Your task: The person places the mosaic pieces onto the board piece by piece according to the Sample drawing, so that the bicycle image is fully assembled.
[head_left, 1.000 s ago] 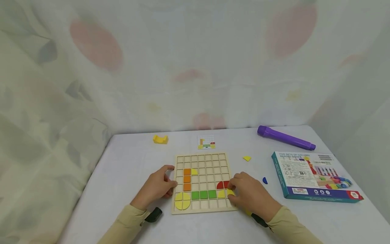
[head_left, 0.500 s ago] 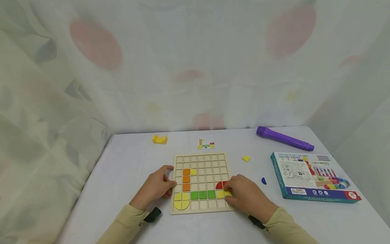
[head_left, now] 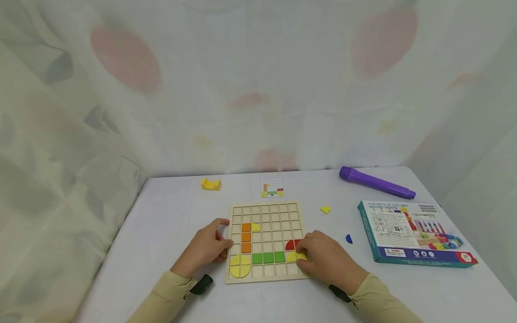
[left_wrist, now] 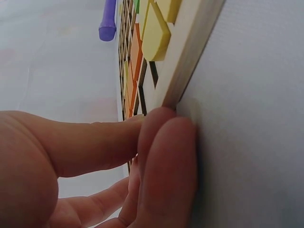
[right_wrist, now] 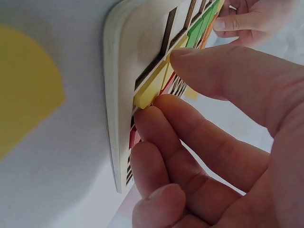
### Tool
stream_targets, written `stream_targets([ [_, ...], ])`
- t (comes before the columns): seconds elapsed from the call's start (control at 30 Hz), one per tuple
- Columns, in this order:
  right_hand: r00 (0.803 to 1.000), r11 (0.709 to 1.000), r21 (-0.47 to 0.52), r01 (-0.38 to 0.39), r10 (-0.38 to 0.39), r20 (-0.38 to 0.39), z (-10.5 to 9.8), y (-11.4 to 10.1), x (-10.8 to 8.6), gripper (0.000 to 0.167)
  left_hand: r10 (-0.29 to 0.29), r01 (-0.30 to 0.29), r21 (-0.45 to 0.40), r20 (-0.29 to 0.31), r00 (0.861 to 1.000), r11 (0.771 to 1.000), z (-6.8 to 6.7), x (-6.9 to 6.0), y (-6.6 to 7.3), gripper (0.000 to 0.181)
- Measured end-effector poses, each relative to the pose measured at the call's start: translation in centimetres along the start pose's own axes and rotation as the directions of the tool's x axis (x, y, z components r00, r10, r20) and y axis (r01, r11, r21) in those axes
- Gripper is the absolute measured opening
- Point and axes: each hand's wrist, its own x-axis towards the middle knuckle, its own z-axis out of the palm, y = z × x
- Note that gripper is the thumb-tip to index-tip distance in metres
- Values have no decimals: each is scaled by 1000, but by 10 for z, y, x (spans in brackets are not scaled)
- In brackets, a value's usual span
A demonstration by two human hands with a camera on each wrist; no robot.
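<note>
A wooden grid board (head_left: pixel 282 225) lies flat on the white table. At its left edge my left hand (head_left: pixel 206 248) holds the rim, thumb on top and fingertips (left_wrist: pixel 167 161) against the side. My right hand (head_left: pixel 329 260) is over the lower right of the board. Its thumb and fingers pinch a yellow quarter-circle tile (right_wrist: pixel 151 89), which sits in or on a cell beside another yellow tile (head_left: pixel 291 256). Red tiles (head_left: pixel 290 245) lie just above, partly covered by the fingers. Green square tiles (head_left: pixel 268 258), orange squares (head_left: pixel 246 237) and a yellow four-tile disc (head_left: pixel 235 271) fill other cells.
Behind the board lies a pattern card (head_left: pixel 271 188). A yellow block (head_left: pixel 211 184) stands back left. To the right are a yellow tile (head_left: pixel 325 209), a blue half-round tile (head_left: pixel 349 239), a purple tube (head_left: pixel 375 182) and a box (head_left: pixel 416 233). A blurred yellow piece (right_wrist: pixel 28 90) lies near the board.
My right hand has shifted slightly left and down, bringing the yellow tile against its neighbour at the red tiles' lower side. My left hand stays on the board's edge.
</note>
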Motion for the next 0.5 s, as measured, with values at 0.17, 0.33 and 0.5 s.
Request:
stream_targets([
  [0.17,1000,1000,4,2,-3,12,-1,0,-1,20,0,0,-1,5,1000,1000,0,0,0,66],
  [0.33,1000,999,32,17,-17,-2,-8,3,-3,18,-2,2,0,7,1000,1000,0,1,-1,66],
  [0.5,999,997,74,-10,13,-31,-19,11,-2,14,-7,6,7,8,1000,1000,-1,1,-1,66],
])
